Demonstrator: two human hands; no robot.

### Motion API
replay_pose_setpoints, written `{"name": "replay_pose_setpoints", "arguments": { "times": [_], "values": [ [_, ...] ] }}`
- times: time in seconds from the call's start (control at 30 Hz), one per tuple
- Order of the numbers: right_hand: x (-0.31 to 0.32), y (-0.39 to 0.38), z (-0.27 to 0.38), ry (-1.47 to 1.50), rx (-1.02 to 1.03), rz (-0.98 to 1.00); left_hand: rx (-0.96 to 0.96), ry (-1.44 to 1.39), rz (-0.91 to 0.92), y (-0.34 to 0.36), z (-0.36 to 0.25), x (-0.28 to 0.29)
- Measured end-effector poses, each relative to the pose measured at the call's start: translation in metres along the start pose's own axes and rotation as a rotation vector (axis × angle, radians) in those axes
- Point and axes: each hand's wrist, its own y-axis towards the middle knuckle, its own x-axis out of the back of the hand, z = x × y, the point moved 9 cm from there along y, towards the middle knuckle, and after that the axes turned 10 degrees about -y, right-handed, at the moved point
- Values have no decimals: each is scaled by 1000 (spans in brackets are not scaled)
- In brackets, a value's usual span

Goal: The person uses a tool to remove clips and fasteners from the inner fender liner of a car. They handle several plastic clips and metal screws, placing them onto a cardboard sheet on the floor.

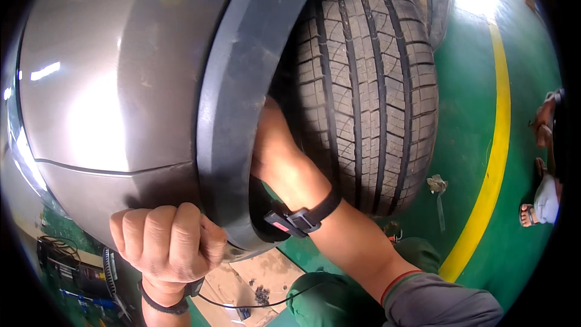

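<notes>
Wheel-arch trim, black and broad, curves between a grey-brown bumper on the left and a treaded tyre on the right, as seen in the head view. A person's right hand reaches in behind the trim beside the tyre, its fingers out of sight; whether they are open or gripping, one cannot tell. The left hand is closed, fingers curled, at the bumper's lower near edge; whether anything is inside it is hidden. Dark straps circle both wrists, and a black cable runs rightward from the left one. Below, cardboard strewn with dark bits lies on a green floor. Tools sit at near left. Beyond a yellow line, at far right, another person's sandalled foot shows.
</notes>
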Motion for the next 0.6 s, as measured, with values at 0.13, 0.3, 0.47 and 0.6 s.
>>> {"name": "replay_pose_setpoints", "arguments": {
  "times": [0.13,0.3,0.47,0.6],
  "values": [
    [13,-2,-37,-71,-91,-40,-4,2,-22,-1,2,-1],
    [34,-7,-37,-518,231,-121,-18,17,-46,0,-1,-1],
    [34,-57,-35,-798,450,-139,-4,25,-27,-3,-1,-1],
    [28,-94,-25,-943,495,-86,-20,20,-47,-4,0,1]
  ]
}}
